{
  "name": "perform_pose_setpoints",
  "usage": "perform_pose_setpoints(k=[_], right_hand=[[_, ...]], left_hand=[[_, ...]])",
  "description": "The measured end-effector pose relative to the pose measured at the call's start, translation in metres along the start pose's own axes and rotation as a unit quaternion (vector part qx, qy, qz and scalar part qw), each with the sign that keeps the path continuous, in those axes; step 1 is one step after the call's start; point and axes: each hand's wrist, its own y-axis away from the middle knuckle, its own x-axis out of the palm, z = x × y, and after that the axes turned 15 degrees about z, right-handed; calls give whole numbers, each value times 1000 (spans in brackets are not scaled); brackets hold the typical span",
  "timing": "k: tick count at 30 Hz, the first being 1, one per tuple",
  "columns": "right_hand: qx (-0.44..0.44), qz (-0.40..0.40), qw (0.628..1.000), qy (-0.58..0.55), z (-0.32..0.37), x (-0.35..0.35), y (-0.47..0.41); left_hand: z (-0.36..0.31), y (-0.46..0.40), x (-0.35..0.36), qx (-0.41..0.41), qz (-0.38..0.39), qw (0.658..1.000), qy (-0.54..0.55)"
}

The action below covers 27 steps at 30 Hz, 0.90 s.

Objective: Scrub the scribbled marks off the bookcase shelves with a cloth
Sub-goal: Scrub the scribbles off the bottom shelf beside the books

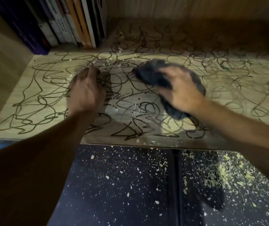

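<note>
Dark speckled floor (122,185), dim light

Both forearms are bare to the frame edge, the left hand (85,92) and right hand (185,91) ungloved.
</note>
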Motion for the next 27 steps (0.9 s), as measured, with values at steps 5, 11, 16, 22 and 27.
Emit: perform_pose_setpoints(k=[5, 11, 16, 22, 27], right_hand=[[-169, 22, 985, -19, 30, 30, 46], [37, -82, 992, -86, 24, 9, 15], [-75, -6, 995, -70, 52, 24, 42], [-202, 17, 975, -89, 42, 22, 68], [36, -44, 993, -107, 18, 5, 43]], left_hand=[[0, -1, -1, 3, 15, 1000, 0], [-3, 1, -2, -8, 7, 1000, 9], [-8, 4, -5, -17, 9, 1000, 13], [-6, 4, -5, -23, 18, 1000, 5], [-10, 4, -6, -35, 21, 999, 0]])
